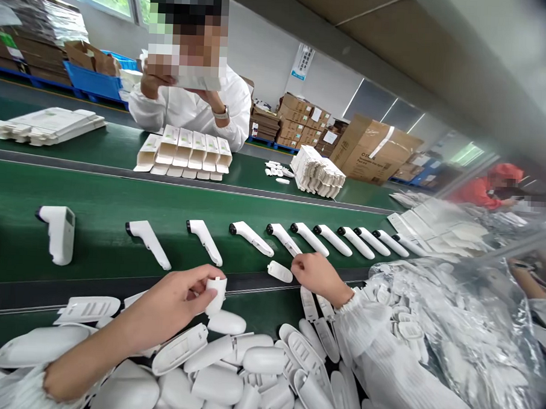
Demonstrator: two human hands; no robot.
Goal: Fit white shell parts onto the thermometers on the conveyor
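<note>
My left hand [187, 297] pinches a small white plastic cover [216, 295] above a heap of similar white covers [264, 361]. At the lower end of a white thermometer-shaped device [283, 238] on the green belt [103, 263] is my right hand [313, 272]; its fingers are curled together against that end. A loose white cover [280, 272] lies on the belt edge, just left of my right hand. More white devices with black tips form a row along the belt, among them an upright one [61, 234] at the left.
Across the belt, a person in white [191, 104] holds up a box. Open white cartons [185, 152], flat cartons [50, 124] and stacked cartons [317, 170] stand on the far surface. A clear plastic bag of covers [452, 333] lies at the right, near another person in red [486, 186].
</note>
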